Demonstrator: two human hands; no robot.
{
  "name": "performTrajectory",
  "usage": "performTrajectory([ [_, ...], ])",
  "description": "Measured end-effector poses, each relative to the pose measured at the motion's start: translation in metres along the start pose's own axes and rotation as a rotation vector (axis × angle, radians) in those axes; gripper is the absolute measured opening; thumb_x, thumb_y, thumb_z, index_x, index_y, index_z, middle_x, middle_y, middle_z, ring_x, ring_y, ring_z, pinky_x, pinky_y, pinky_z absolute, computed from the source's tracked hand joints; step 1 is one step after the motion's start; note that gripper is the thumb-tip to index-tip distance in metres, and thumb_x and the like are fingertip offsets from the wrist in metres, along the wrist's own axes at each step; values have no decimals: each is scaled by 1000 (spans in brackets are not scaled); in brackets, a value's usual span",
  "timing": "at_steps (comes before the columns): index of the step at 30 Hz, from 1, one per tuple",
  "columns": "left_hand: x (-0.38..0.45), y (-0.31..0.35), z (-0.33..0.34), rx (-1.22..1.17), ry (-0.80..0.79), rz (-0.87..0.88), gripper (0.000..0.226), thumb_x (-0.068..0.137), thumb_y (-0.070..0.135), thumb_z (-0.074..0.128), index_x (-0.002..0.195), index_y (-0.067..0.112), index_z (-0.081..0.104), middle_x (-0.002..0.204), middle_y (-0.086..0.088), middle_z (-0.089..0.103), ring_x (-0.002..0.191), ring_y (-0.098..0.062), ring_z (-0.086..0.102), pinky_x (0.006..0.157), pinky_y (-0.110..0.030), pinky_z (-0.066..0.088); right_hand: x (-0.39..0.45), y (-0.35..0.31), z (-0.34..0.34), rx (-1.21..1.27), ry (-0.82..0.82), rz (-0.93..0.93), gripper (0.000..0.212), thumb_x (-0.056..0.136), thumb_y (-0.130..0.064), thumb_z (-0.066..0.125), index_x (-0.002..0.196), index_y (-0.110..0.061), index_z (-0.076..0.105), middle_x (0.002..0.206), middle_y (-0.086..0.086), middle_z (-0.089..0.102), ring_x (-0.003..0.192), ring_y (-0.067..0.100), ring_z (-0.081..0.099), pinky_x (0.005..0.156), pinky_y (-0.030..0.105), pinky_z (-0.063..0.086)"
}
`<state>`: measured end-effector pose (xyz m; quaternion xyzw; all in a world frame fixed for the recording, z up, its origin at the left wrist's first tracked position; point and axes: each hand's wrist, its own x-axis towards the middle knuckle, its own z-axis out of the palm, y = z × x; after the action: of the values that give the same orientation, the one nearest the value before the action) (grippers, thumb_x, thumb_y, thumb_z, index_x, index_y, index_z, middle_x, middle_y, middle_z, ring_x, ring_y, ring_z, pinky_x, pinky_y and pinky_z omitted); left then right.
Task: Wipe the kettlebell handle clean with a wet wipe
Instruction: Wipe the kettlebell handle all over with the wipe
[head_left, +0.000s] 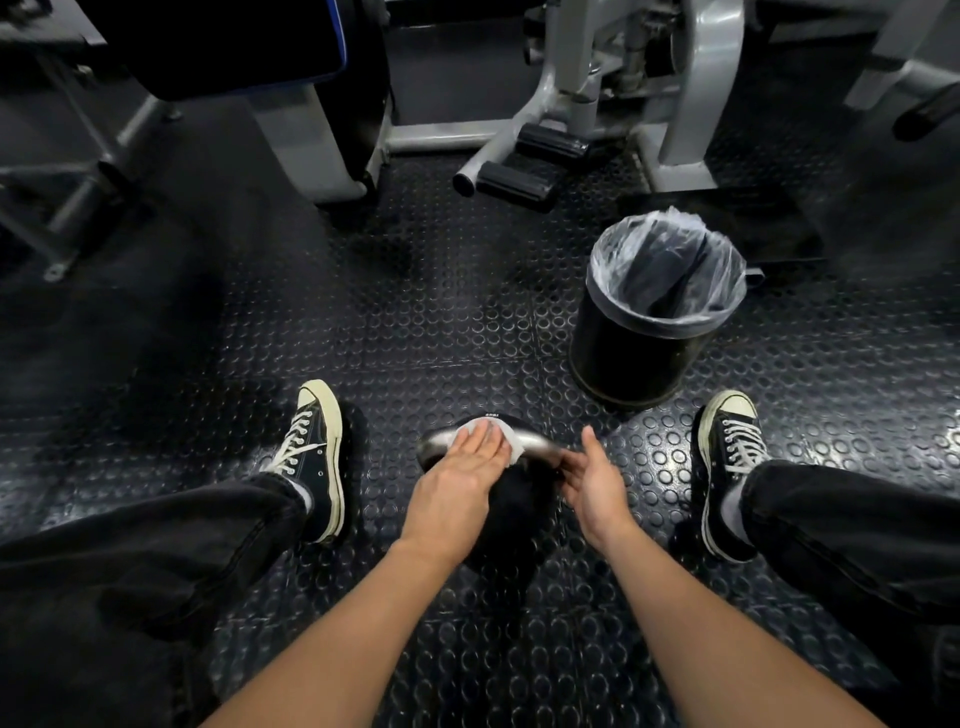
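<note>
1. Studded black rubber floor (447, 291) covers the gym, with grey machine frames (696, 88) along the far side
2. Left hand (460, 475) lies flat with its fingers (480, 439) straight and together, pressing the white wet wipe (506, 441) down onto the kettlebell handle (540, 444)
3. Right hand (597, 480) sits just right of the handle, thumb raised, its fingers loosely curved toward the handle's right end; whether they touch the metal cannot be told, and they hold nothing
4. Wet wipe is draped over the top of the handle's middle, mostly covered by the left hand, with a crumpled edge showing to the right of the fingers
5. Kettlebell (511, 512) stands on the floor between the person's feet, near the viewer, its dark body largely hidden under the hands and its grey handle arching across the top
6. Black-and-white sneakers flank it, the left shoe (317, 457) to the left and the right shoe (727, 467) to the right, below dark trouser legs
7. Black bin (644, 353) with a clear plastic liner stands farther off, to the right of the kettlebell
</note>
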<state>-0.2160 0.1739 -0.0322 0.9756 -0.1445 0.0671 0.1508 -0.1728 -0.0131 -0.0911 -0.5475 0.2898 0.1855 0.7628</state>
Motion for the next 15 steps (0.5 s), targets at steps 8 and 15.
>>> performTrajectory([
  [8,7,3,3,-13,17,69,69,63,-20,81,126,6,70,133,-9,67,129,-21,60,108,-42,48,0,0,-1,-12,-4,0,54,103,-56,47,109,-8,72,116,14,74,112,23,69,108,40,49],
  [15,-3,-1,5,-13,89,26,66,62,-18,83,123,6,72,132,-10,67,128,-20,60,112,-37,43,0,1,-1,-11,-6,4,54,104,-54,46,106,-7,72,111,14,77,111,24,70,109,40,49],
])
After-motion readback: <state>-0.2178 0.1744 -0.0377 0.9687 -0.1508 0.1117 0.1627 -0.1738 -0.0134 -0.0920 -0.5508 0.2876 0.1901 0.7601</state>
